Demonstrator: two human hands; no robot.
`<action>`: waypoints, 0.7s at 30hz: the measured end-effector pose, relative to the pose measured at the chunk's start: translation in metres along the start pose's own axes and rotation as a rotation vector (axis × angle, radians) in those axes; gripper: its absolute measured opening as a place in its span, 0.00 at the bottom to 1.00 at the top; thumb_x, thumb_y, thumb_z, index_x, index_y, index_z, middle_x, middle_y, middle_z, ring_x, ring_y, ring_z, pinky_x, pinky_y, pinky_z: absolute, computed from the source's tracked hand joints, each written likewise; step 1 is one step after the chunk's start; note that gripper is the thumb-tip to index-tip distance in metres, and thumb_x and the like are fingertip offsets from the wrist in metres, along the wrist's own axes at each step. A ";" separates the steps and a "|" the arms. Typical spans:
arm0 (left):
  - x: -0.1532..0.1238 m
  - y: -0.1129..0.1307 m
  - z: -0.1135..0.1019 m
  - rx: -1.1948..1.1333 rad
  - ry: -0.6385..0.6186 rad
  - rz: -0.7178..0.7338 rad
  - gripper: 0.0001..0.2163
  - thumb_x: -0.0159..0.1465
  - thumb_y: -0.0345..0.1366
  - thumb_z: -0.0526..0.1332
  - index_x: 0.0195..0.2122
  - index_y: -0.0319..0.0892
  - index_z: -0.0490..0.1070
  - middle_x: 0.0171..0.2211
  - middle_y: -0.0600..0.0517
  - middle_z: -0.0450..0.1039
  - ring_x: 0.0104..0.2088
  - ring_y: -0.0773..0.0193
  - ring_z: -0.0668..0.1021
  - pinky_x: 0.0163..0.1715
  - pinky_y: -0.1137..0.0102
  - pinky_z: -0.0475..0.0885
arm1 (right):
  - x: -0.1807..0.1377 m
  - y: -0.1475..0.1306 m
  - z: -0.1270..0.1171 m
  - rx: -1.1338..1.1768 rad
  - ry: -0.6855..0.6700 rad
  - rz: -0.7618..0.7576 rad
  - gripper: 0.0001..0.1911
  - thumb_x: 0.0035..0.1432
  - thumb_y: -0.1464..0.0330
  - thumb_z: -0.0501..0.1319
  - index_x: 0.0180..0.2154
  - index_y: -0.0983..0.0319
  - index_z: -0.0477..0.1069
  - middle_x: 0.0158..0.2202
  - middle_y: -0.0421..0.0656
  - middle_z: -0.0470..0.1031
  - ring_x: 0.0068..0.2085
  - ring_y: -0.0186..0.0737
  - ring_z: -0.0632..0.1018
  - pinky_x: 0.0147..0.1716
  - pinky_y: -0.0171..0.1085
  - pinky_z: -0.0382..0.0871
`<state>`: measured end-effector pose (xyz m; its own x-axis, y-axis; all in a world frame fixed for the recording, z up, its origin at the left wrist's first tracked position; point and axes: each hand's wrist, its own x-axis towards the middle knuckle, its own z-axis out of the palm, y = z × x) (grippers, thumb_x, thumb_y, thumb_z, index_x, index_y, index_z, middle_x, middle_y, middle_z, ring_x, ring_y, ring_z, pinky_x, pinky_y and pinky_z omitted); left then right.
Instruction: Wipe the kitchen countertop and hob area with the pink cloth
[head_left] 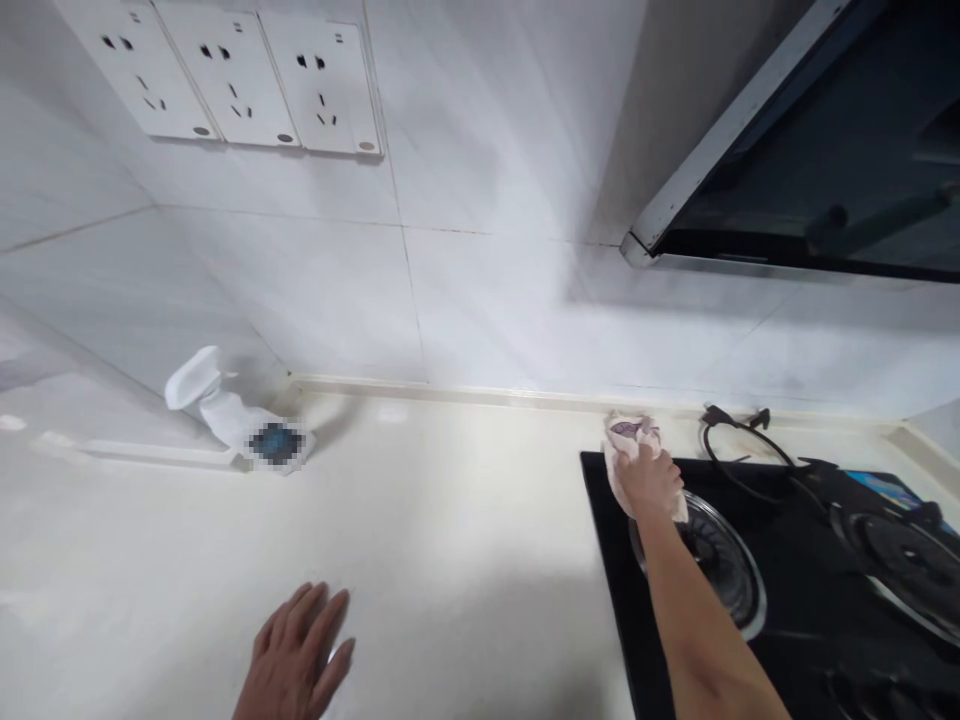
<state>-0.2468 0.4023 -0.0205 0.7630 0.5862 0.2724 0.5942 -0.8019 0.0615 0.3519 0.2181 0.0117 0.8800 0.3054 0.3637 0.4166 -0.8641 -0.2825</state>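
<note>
My right hand (651, 480) is closed over a pale cloth (616, 470) at the back left corner of the black gas stove (611, 560). The cloth lies bunched under the fingers, partly on the stove edge and partly toward the countertop behind it. Just below the wrist is a round metal burner ring (739, 560), which the forearm partly covers. At the lower left, my left hand (296, 650) is over the white countertop (450, 500) with its fingers stretched out and nothing in it.
A white spray bottle (229, 415) stands by the left wall. A loose black pan support (750, 485) sits askew at the stove's back. The range hood (705, 160) juts out at upper right. Three socket plates (337, 95) are on the tiled wall.
</note>
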 end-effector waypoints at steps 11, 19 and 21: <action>0.007 0.001 -0.001 -0.037 -0.083 -0.083 0.25 0.68 0.51 0.52 0.60 0.46 0.71 0.61 0.40 0.70 0.66 0.44 0.66 0.61 0.49 0.63 | -0.115 -0.002 -0.024 -0.058 -0.100 -0.300 0.24 0.66 0.57 0.55 0.58 0.60 0.70 0.65 0.58 0.64 0.60 0.59 0.67 0.58 0.55 0.59; 0.016 0.006 -0.006 -0.021 -0.142 -0.094 0.27 0.70 0.52 0.47 0.61 0.43 0.70 0.63 0.38 0.65 0.66 0.42 0.64 0.60 0.47 0.62 | -0.217 0.052 -0.084 0.018 -0.167 -0.409 0.21 0.63 0.62 0.59 0.56 0.58 0.70 0.65 0.53 0.64 0.62 0.54 0.66 0.58 0.50 0.61; 0.018 0.008 -0.008 -0.024 -0.157 -0.106 0.28 0.70 0.52 0.46 0.61 0.43 0.69 0.63 0.37 0.64 0.66 0.41 0.63 0.60 0.47 0.62 | -0.235 0.073 -0.097 0.032 -0.173 -0.406 0.21 0.62 0.62 0.60 0.56 0.57 0.71 0.64 0.52 0.65 0.61 0.53 0.67 0.58 0.50 0.62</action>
<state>-0.2305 0.4052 -0.0073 0.7280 0.6767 0.1098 0.6686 -0.7362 0.1048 0.1538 0.0445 -0.0081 0.6676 0.6825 0.2976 0.7410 -0.6481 -0.1759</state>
